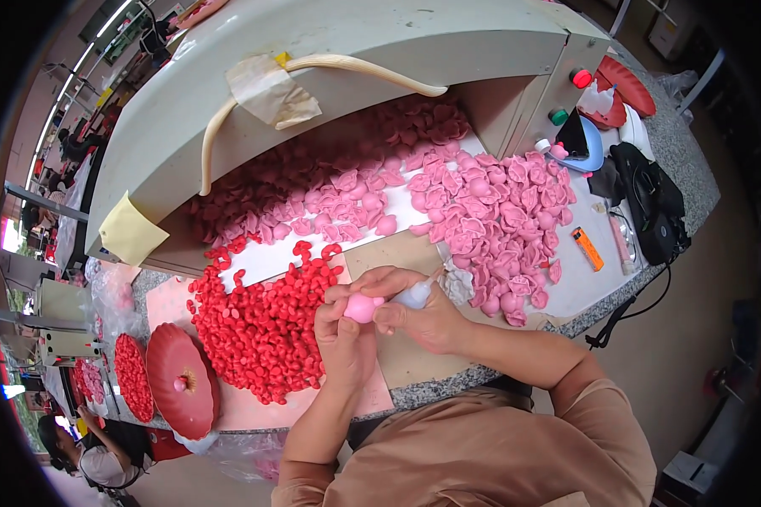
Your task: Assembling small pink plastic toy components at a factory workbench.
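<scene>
In front of my body my left hand is closed on a smooth, round, light-pink plastic piece. My right hand is closed around a small, pale squeeze bottle, and its thumb rests by the pink piece. Much of the bottle is hidden by the fingers. Left of my hands lies a heap of small, glossy red pieces. Beyond my right hand spreads a pile of pink, petal-edged shells, with a crumpled white tissue at its near edge.
A grey, hooded machine arches over more pink shells. To the right lie an orange lighter-like object and a black bag. A red scalloped dish stands at left. Another person sits at far lower left.
</scene>
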### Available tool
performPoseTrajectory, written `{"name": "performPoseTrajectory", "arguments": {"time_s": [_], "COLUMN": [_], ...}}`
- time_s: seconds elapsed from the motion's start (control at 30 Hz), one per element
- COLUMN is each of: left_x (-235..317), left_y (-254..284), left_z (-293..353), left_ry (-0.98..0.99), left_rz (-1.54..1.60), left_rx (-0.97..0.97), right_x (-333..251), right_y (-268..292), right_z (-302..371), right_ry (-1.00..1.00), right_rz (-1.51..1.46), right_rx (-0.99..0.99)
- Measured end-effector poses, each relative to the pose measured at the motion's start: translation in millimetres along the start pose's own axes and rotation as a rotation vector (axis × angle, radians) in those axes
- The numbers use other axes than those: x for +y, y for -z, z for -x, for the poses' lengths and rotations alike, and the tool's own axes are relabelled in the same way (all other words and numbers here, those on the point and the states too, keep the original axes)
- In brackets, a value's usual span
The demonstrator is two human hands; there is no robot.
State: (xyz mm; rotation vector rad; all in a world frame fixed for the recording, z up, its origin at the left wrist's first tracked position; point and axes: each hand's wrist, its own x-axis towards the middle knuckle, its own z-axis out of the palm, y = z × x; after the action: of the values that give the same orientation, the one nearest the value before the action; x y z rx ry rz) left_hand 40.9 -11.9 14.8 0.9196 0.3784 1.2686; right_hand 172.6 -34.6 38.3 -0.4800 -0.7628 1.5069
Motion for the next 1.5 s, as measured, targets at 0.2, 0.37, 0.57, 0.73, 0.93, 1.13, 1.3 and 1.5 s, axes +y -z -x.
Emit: {"name": "performPoseTrajectory", "arguments": {"time_s": [0.2, 0.37, 0.57, 0.73, 0.93, 1.13, 1.3, 1.5], "left_x": [-0.1, -0.6, -1.9, -1.3, -1.0, -0.7, -0.3, 0.9], "left_y": [-2.0, -3.0, -3.0, -4.4, -6.0, -5.2, -8.8, -7.9], "left_z": [1.0, 1.3, 2.9, 3.1, 0.2, 0.3, 0.6, -0.2], "left_ry": [0.031, 0.022, 0.018, 0.011, 0.024, 0.025, 0.03, 0.068], "left_rz": [0.042, 0.041, 0.032, 0.028, 0.039, 0.039, 0.047, 0.102], "left_rx": [0.017, -0.001, -0.001, 0.019, 0.012, 0.002, 0.022, 0.089], "right_x": [5.1, 5.4, 3.8, 2.4, 3.2, 5.1, 4.2, -3.5], "right_y": [4.3, 5.5, 5.9, 4.6, 7.1, 7.2, 6.7, 3.7], "right_z": [-1.0, -0.1, 0.2, -0.8, -1.4, -0.1, 0.2, -4.4], "right_ry": [-0.011, -0.017, -0.025, -0.005, -0.015, -0.01, -0.01, 0.0], "right_rz": [-0.031, -0.027, -0.051, -0.046, -0.035, -0.049, -0.043, 0.167], "right_rx": [-0.013, -0.005, -0.014, -0.034, -0.021, -0.01, -0.004, 0.032]}}
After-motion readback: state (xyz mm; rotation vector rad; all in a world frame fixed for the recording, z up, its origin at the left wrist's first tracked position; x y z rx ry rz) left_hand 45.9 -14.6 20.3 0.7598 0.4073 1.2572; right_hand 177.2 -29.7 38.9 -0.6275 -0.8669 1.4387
